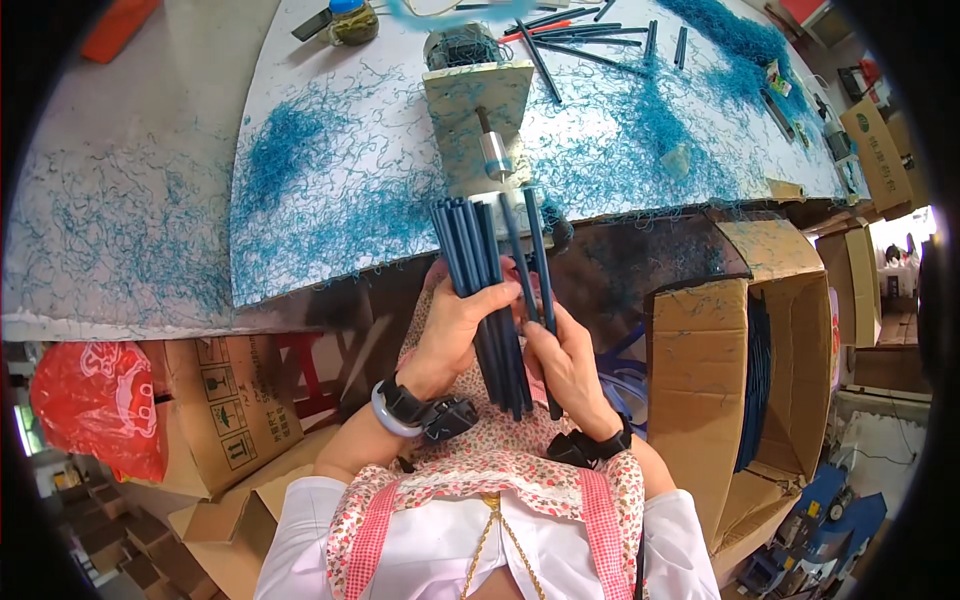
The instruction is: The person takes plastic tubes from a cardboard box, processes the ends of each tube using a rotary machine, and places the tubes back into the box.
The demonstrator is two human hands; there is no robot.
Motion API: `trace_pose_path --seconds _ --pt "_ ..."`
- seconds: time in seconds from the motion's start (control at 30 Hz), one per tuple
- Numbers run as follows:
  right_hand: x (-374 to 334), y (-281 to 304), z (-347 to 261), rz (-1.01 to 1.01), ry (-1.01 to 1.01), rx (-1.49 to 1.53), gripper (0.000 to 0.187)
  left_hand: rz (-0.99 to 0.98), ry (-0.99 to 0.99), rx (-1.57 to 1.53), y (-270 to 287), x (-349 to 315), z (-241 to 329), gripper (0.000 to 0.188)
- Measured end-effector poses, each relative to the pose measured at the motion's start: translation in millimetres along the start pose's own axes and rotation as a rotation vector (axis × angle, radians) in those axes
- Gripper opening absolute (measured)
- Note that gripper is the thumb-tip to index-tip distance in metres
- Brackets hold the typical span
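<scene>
My left hand (452,330) is wrapped round a bundle of slim dark blue rods (466,250), its thumb lying across them. The rods stand nearly upright, their lower ends reaching over my flowered apron (490,465). In my right hand (567,368), closed fingers hold a separate dark blue rod (540,265), with another rod slanting between it and the bundle. Just beyond the rod tops, a small machine with a silver metal spindle (494,152) stands on the table's near edge. Whether the rods are hollow cannot be made out.
Curly blue shavings (290,145) litter the white table (375,90). More rods (590,42) lie at the back, near a lidded jar (352,22). An open cardboard box (700,350) with rods inside stands at my right; a red plastic bag (100,405) sits at my left.
</scene>
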State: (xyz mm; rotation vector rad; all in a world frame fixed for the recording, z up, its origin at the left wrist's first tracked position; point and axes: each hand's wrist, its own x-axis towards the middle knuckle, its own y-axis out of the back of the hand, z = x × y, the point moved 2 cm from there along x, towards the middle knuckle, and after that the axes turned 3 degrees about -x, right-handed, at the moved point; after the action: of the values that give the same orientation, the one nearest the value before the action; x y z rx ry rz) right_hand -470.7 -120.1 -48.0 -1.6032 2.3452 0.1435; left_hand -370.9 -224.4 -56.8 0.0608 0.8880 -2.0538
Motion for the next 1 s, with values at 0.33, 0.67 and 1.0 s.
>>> trace_pose_path --seconds 0.33,0.67,1.0 --pt "12.8 4.5 -4.4 -0.059 0.000 0.006 0.024 0.016 0.189 0.038 15.3 -39.0 -10.6 0.035" --pt "22.6 4.0 -12.0 -0.093 -0.020 -0.001 0.032 -0.018 -0.002 0.149 3.1 -26.2 6.0 0.030" --pt "-8.5 -1.0 5.9 0.057 0.082 0.052 0.031 -0.026 0.012 -0.001 -12.8 -3.4 0.2 0.024"
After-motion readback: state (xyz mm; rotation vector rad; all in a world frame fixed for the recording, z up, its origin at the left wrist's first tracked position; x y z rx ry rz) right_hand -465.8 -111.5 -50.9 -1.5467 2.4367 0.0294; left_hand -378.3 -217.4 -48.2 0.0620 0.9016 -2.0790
